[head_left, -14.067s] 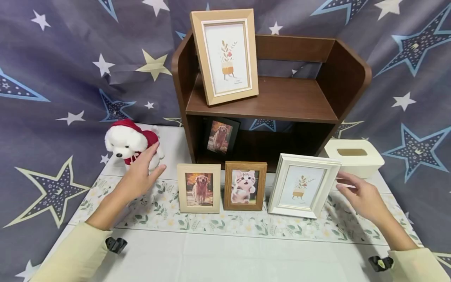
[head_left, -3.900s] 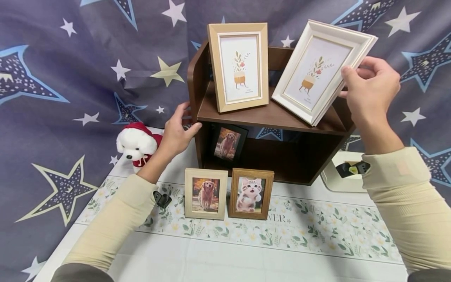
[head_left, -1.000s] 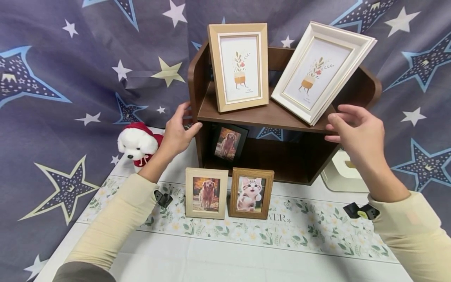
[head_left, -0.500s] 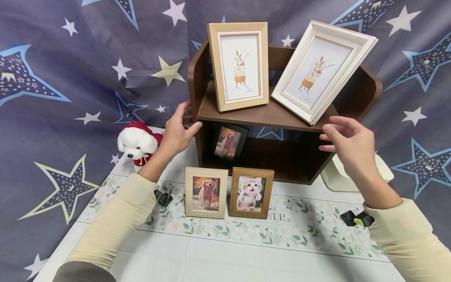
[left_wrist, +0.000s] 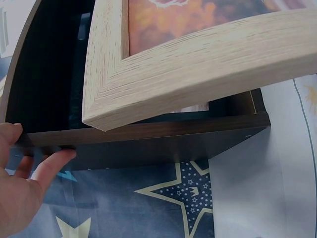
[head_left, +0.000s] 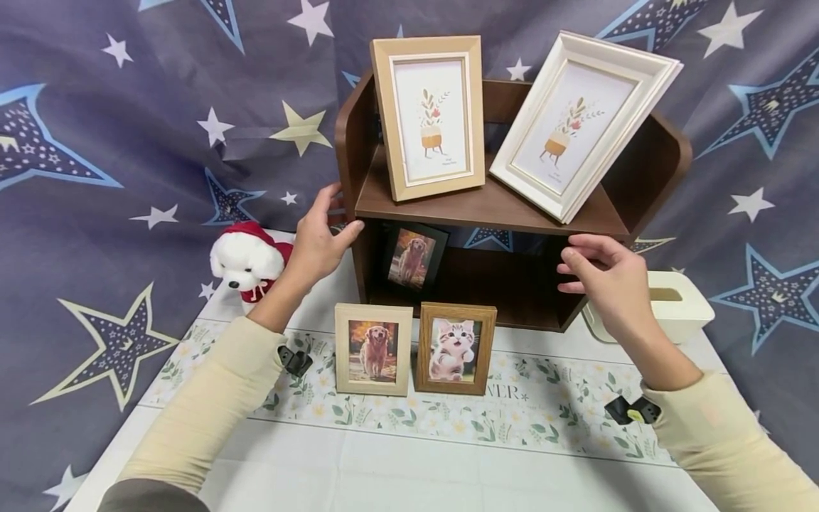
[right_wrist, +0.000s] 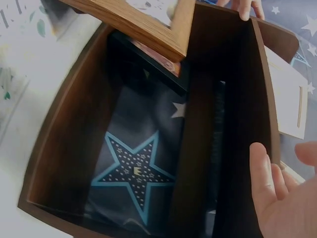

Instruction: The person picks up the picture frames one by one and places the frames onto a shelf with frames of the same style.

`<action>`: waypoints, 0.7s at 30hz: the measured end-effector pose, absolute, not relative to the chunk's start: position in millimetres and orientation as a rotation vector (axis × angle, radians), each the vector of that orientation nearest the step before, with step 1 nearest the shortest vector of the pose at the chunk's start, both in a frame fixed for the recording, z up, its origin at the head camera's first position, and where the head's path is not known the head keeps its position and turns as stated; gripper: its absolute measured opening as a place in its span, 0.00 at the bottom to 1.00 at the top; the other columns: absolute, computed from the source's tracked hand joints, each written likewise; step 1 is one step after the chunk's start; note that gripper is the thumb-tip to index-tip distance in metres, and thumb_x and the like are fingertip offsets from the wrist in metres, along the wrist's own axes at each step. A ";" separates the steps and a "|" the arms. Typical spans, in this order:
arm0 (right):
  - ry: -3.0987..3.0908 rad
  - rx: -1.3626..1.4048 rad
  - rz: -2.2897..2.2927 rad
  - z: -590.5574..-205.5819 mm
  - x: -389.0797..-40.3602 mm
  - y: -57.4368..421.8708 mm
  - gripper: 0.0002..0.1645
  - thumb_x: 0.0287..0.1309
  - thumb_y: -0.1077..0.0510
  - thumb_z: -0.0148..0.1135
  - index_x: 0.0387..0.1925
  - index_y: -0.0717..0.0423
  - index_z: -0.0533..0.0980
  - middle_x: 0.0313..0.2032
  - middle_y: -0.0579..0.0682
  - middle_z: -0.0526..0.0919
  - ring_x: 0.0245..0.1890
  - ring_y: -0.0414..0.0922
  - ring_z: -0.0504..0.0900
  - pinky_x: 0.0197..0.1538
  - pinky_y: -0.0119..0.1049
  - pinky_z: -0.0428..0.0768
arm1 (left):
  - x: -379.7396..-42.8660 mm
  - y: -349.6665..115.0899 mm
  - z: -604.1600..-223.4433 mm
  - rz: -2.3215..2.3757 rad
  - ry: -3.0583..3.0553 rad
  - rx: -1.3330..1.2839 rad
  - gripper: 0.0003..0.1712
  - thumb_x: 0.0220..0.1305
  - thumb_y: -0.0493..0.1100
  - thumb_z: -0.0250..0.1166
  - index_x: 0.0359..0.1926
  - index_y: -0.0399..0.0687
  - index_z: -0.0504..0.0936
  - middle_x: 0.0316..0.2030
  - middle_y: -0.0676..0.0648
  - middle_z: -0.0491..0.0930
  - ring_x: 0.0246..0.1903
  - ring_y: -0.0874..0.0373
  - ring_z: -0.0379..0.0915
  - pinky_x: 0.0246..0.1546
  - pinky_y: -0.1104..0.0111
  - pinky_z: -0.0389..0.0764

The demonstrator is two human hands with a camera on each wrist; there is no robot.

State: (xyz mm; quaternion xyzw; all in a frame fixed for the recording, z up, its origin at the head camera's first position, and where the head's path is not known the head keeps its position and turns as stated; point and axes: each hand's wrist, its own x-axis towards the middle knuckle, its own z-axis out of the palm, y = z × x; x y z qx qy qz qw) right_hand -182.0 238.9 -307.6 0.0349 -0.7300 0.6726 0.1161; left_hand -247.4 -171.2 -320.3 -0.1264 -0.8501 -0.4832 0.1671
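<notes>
A dark brown two-tier bookshelf (head_left: 512, 206) stands against the starry cloth. My left hand (head_left: 320, 238) holds its left side panel, thumb over the front edge and fingers along the outside. My right hand (head_left: 608, 277), fingers loosely bent and nothing between them, is in front of the shelf's lower right side. On the upper board a tan picture frame (head_left: 384, 117) leans on the left. A white picture frame (head_left: 521, 117) stands tilted on the right. Both show a potted-plant print. Inside the lower tier leans a black frame (head_left: 441, 245) with a dog photo.
Before the shelf stand a light wood frame (head_left: 342, 348) with a dog photo and a brown wood frame (head_left: 425, 352) with a kitten photo. A white plush dog (head_left: 239, 259) in red sits left. Right of the shelf is a cream tissue box (head_left: 687, 306).
The white frame has gone from the table to the upper board; my right hand has let go of it and moved down and left. My left hand left the plush dog for the shelf side.
</notes>
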 end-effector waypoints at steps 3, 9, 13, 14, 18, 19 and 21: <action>-2.182 0.102 1.940 -315.3 -181.8 236.8 0.10 0.63 0.62 0.69 0.45 0.52 0.81 0.34 0.41 0.86 0.30 0.35 0.89 0.29 0.32 0.87 | -247.5 -171.1 -320.8 -1.373 -2.418 -0.360 0.37 0.69 0.40 0.67 0.75 0.46 0.62 0.64 0.35 0.75 0.60 0.39 0.78 0.56 0.47 0.83; -2.291 0.117 1.876 -330.4 -181.5 232.3 0.12 0.64 0.57 0.69 0.48 0.53 0.80 0.36 0.42 0.86 0.32 0.35 0.89 0.32 0.34 0.88 | -247.8 -170.8 -321.0 -1.366 -2.420 -0.363 0.37 0.68 0.40 0.67 0.74 0.46 0.62 0.63 0.35 0.75 0.59 0.39 0.78 0.56 0.47 0.83; -2.384 0.138 1.793 -338.4 -180.7 228.4 0.15 0.66 0.53 0.67 0.51 0.54 0.79 0.38 0.43 0.86 0.35 0.37 0.89 0.34 0.35 0.89 | -247.6 -170.8 -320.8 -1.358 -2.420 -0.363 0.37 0.68 0.40 0.67 0.74 0.47 0.62 0.63 0.35 0.75 0.59 0.39 0.79 0.55 0.47 0.83; -2.398 0.144 1.781 -340.3 -180.8 227.4 0.16 0.67 0.53 0.67 0.52 0.55 0.78 0.38 0.42 0.86 0.35 0.38 0.89 0.35 0.35 0.89 | -247.6 -170.9 -320.8 -1.357 -2.420 -0.362 0.37 0.68 0.40 0.67 0.74 0.47 0.62 0.63 0.35 0.75 0.59 0.39 0.79 0.55 0.47 0.83; -2.418 0.154 1.794 -348.2 -182.4 223.9 0.16 0.68 0.53 0.65 0.53 0.57 0.78 0.37 0.39 0.85 0.36 0.38 0.89 0.36 0.36 0.89 | -247.6 -171.1 -320.6 -1.355 -2.419 -0.361 0.37 0.68 0.40 0.67 0.74 0.47 0.62 0.63 0.35 0.75 0.59 0.39 0.79 0.55 0.47 0.84; -2.418 0.152 1.805 -350.4 -182.9 223.2 0.16 0.68 0.53 0.65 0.52 0.57 0.78 0.37 0.38 0.85 0.36 0.37 0.89 0.36 0.36 0.89 | -247.5 -171.2 -320.5 -1.355 -2.419 -0.360 0.37 0.68 0.40 0.67 0.74 0.47 0.62 0.63 0.35 0.75 0.58 0.39 0.79 0.55 0.47 0.84; -2.415 0.144 1.833 -354.7 -184.0 221.6 0.17 0.68 0.54 0.65 0.53 0.58 0.78 0.36 0.37 0.85 0.36 0.37 0.89 0.36 0.36 0.89 | -247.5 -171.2 -320.5 -1.354 -2.420 -0.359 0.37 0.68 0.40 0.67 0.74 0.47 0.62 0.63 0.35 0.75 0.59 0.39 0.79 0.55 0.47 0.84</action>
